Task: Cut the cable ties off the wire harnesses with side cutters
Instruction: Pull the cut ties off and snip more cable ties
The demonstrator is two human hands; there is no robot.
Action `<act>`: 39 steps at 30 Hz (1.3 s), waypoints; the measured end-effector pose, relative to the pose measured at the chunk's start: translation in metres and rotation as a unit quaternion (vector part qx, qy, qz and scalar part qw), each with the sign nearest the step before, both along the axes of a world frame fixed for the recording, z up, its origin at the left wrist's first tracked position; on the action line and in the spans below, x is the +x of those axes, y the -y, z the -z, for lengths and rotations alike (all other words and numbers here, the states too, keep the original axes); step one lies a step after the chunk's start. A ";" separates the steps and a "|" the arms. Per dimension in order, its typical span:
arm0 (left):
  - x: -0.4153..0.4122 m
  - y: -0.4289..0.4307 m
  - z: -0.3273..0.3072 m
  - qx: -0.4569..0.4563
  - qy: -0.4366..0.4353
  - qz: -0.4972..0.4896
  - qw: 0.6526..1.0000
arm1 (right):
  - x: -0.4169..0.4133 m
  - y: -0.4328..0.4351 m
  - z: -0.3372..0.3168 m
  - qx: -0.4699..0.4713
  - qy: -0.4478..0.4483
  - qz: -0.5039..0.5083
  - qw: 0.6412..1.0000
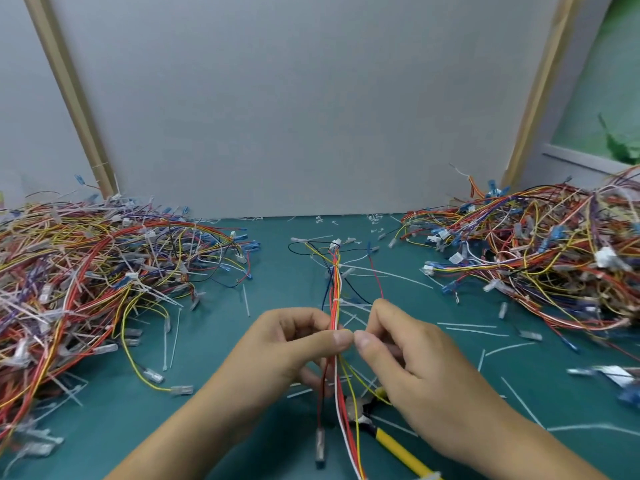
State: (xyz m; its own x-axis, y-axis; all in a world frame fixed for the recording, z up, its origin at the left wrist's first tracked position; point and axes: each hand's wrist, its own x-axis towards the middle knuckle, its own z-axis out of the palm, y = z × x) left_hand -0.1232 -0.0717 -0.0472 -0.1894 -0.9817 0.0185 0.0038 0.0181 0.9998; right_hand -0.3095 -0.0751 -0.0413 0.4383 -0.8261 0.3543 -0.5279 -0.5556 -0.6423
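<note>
A wire harness (335, 285) of red, yellow, white and black wires runs down the middle of the green mat, with white cable ties (339, 301) still around it. My left hand (294, 344) grips the bundle between thumb and fingers. My right hand (408, 355) pinches at the same spot from the right, thumb tip against my left thumb. The side cutters (391, 441), with yellow handles, lie on the mat under my right hand, partly hidden by it.
A big heap of harnesses (86, 271) fills the left side, another heap (540, 251) the right. Cut white tie pieces (471, 327) are strewn over the green mat (242, 403). A grey board (311, 116) stands behind the table.
</note>
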 end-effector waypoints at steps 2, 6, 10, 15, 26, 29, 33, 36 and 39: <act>-0.002 -0.001 0.000 0.003 -0.006 -0.010 1.000 | 0.001 -0.001 0.000 -0.018 0.007 0.005 1.000; -0.005 -0.001 -0.003 -0.003 0.001 -0.028 1.000 | 0.000 0.002 0.001 -0.049 -0.003 0.005 0.999; -0.005 0.000 -0.005 -0.014 0.003 -0.039 0.999 | 0.001 0.006 0.001 -0.070 0.014 0.011 0.997; -0.004 0.000 -0.004 -0.012 0.002 -0.042 0.999 | 0.000 0.006 0.002 -0.069 0.004 -0.001 0.998; 0.001 0.004 0.001 0.087 -0.047 -0.025 0.995 | 0.002 0.001 0.003 -0.071 -0.008 -0.033 0.997; 0.003 0.006 0.000 0.097 -0.092 -0.048 0.990 | 0.003 0.000 0.005 -0.074 -0.013 -0.050 0.996; 0.005 0.003 -0.003 0.092 -0.110 -0.029 0.989 | 0.000 0.003 0.004 -0.074 -0.047 -0.081 0.993; 0.004 0.002 -0.004 0.068 -0.093 -0.035 0.993 | -0.004 0.009 -0.002 -0.107 0.032 -0.033 0.993; 0.000 0.000 -0.002 0.033 -0.070 -0.050 0.996 | -0.007 0.014 -0.006 -0.122 0.064 0.028 0.990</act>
State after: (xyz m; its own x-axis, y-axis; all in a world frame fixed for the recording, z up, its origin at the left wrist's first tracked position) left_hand -0.1230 -0.0717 -0.0449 -0.0918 -0.9954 -0.0274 0.1440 -0.0405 0.9887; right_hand -0.3166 -0.0887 -0.0354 0.3331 -0.7312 0.5953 -0.4853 -0.6742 -0.5567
